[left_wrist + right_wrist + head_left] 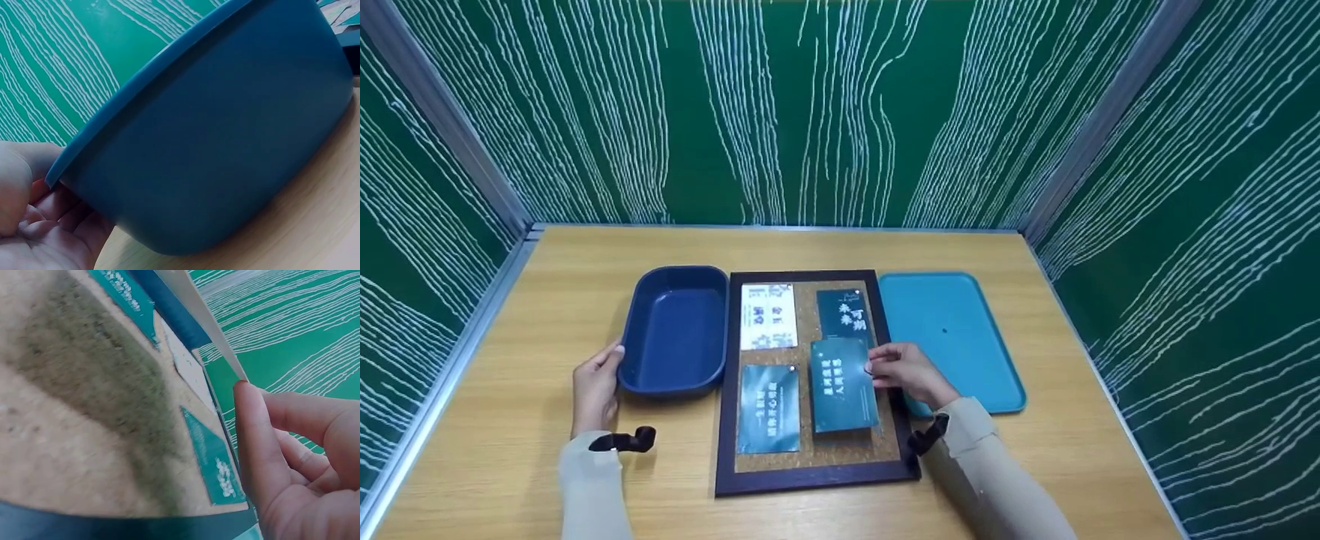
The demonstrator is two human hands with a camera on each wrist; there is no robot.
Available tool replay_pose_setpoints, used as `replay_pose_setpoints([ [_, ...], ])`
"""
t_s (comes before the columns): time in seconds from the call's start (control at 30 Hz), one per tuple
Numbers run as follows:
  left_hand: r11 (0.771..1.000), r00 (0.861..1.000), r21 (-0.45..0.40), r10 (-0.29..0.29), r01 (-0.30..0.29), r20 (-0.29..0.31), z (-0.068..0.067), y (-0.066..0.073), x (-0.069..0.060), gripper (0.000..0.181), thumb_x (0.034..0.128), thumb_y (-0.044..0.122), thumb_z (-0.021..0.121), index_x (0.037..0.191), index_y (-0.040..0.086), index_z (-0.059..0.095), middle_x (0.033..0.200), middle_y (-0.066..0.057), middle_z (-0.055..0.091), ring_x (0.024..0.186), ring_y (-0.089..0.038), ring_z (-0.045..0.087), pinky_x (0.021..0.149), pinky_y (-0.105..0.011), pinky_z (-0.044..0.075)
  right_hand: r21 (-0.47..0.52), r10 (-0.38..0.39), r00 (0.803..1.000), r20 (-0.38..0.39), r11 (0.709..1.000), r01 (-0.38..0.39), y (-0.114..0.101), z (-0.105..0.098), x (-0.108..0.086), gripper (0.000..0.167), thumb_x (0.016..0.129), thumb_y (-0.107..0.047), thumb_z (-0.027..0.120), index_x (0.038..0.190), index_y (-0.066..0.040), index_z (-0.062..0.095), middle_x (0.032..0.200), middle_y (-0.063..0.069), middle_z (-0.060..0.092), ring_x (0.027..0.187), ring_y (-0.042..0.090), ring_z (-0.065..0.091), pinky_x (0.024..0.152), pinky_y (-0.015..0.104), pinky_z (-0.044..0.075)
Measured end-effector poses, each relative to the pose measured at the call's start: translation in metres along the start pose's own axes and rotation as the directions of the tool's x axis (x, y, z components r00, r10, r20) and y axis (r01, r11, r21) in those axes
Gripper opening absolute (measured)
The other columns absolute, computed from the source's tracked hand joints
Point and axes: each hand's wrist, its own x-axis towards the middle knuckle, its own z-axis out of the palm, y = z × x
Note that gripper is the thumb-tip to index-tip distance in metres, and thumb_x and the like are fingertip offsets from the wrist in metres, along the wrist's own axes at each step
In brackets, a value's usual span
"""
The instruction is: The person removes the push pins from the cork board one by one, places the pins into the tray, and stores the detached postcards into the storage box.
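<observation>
My right hand (911, 371) pinches the right edge of a green card (844, 386) with white writing. In the right wrist view the card (211, 323) appears nearly edge-on between thumb and finger, lifted off the cork board (67, 394), with a shadow below it. On the dark-framed cork board (817, 478) lie a white card (769, 315), a green card (769, 416) at lower left and another green card (840, 309) at upper right, partly covered by the held one. My left hand (596, 386) grips the rim of a deep blue basin (675, 330), thumb above, fingers beneath.
A flat turquoise tray (945, 330) lies right of the cork board. The basin stands close against the board's left side. Green panels (825, 112) with white wavy lines enclose the wooden table (780, 247) at the back and both sides.
</observation>
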Motion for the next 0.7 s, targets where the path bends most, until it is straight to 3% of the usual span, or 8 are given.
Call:
replay_pose_setpoints([
  [0.7, 0.997, 0.999, -0.062, -0.041, 0.041, 0.008, 0.002, 0.000, -0.001, 0.049, 0.0992, 0.023, 0.052, 0.143, 0.004, 0.040, 0.155, -0.008, 0.031, 0.147, -0.017, 0.021, 0.117, -0.028, 0.028, 0.038, -0.061, 0.998, 0.009, 0.997, 0.061, -0.055, 0.026, 0.024, 0.025, 0.087, -0.003, 0.066, 0.112, 0.002, 0.063, 0.099, 0.014, 0.066, 0.077, 0.017, 0.067, 0.078, 0.032, 0.060],
])
